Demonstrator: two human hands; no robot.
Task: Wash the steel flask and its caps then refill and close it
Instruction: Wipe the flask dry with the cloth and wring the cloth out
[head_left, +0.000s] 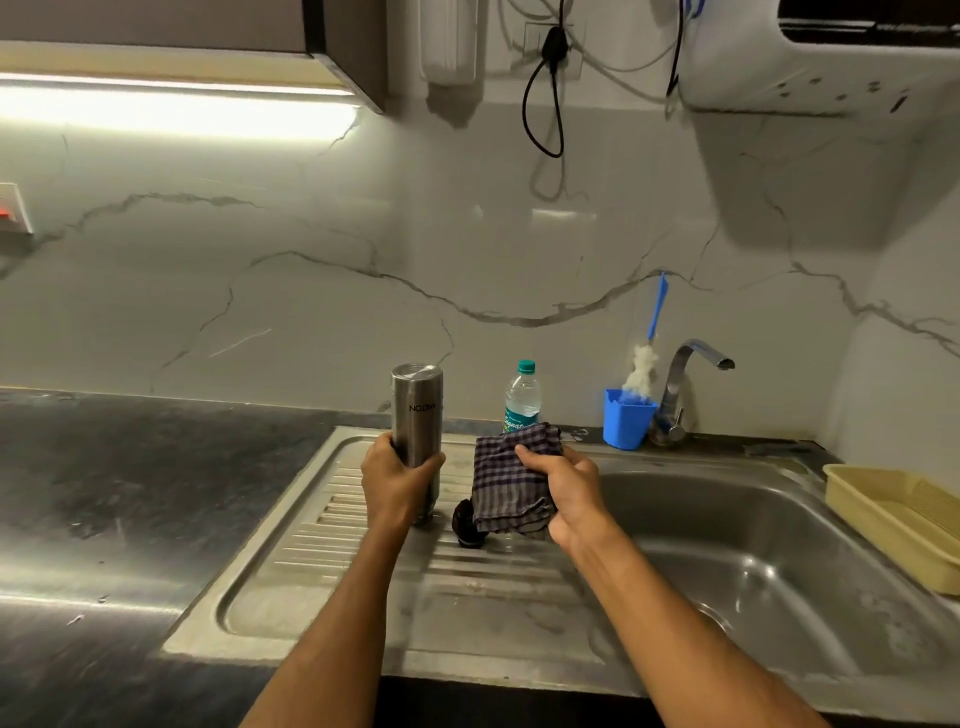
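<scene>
The steel flask (416, 415) stands upside down on the ribbed drainboard (363, 582), its lettering inverted. My left hand (397, 480) grips its lower half. My right hand (563, 491) holds a folded purple checked cloth (506, 475) just right of the flask, above the drainboard. A dark cap (466, 526) lies on the drainboard under the cloth, partly hidden by it. A plastic water bottle (522, 397) with a green cap stands behind the cloth by the wall.
The sink basin (753, 561) lies to the right, with the tap (693, 374) behind it. A blue cup (626, 421) holding a bottle brush (647, 353) sits next to the tap. A yellow tray (893, 525) rests on the right edge. A dark counter (119, 493) stretches left.
</scene>
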